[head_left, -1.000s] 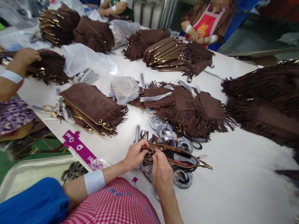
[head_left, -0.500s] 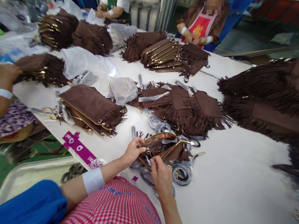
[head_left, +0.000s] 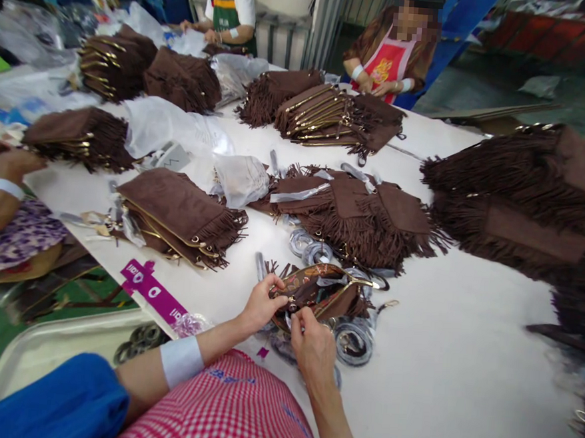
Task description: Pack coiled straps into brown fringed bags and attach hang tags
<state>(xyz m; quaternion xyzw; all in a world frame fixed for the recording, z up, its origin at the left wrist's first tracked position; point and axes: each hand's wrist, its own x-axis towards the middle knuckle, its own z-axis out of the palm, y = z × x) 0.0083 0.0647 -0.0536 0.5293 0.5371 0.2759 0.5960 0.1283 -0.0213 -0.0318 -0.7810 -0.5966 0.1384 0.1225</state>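
Note:
Both my hands work at the mouth of a brown fringed bag, whose gold zip is undone so the patterned lining shows. My left hand pinches the bag's near left edge between thumb and fingers. Close beside it, my right hand is closed at the near rim, its fingertips by a small metal ring; whatever small piece it grips is too small to make out. Wrapped coiled straps lie against the bag's right side, and more coils lie behind it.
Stacked brown fringed bags lie left, behind and right on the white table. A purple card strip lies by the near edge, above a cream tray of dark coils. Co-workers stand across the table and at far left.
My right hand has shifted slightly at the bag's rim, and the white bit seen at its fingertips shows less. The left hand keeps its pinch. A co-worker's hands at far left have moved.

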